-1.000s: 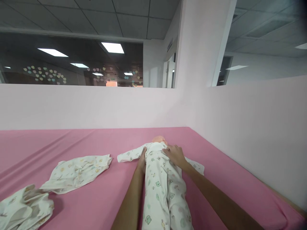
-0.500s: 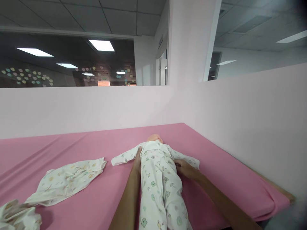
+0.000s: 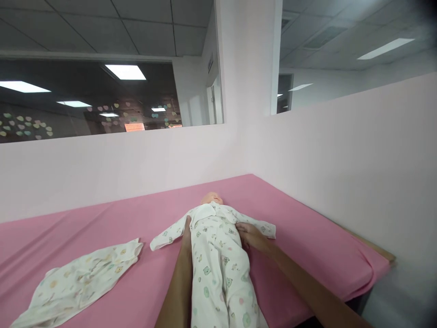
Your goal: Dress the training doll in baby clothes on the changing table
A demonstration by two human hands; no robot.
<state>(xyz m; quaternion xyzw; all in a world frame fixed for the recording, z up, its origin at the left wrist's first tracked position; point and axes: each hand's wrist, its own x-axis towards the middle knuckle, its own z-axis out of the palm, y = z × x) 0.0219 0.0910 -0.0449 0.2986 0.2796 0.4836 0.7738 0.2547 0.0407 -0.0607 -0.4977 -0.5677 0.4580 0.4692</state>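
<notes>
A baby doll (image 3: 212, 198) lies on its back on the pink bed, its sleeves spread to both sides. It wears a white printed top (image 3: 171, 233) and white baby trousers (image 3: 218, 273) with small green animal prints, pulled up high on the torso. My left hand (image 3: 187, 234) grips the left side of the trousers near the waist; its thumb shows and the other fingers are hidden. At the opposite side of the waist, my right hand (image 3: 251, 236) is closed at the trousers' edge, below the right sleeve, with its fingertips partly hidden.
Another white printed baby garment (image 3: 82, 280) lies flat on the pink sheet (image 3: 153, 205) to the left. Pale walls (image 3: 119, 168) with windows border the bed at the back and right. The bed's right corner (image 3: 382, 264) shows a wooden edge.
The camera view has turned slightly, so the scene sits farther left and tilted. The crumpled cloth at lower left has left the view. Both hands stay at the doll's waist.
</notes>
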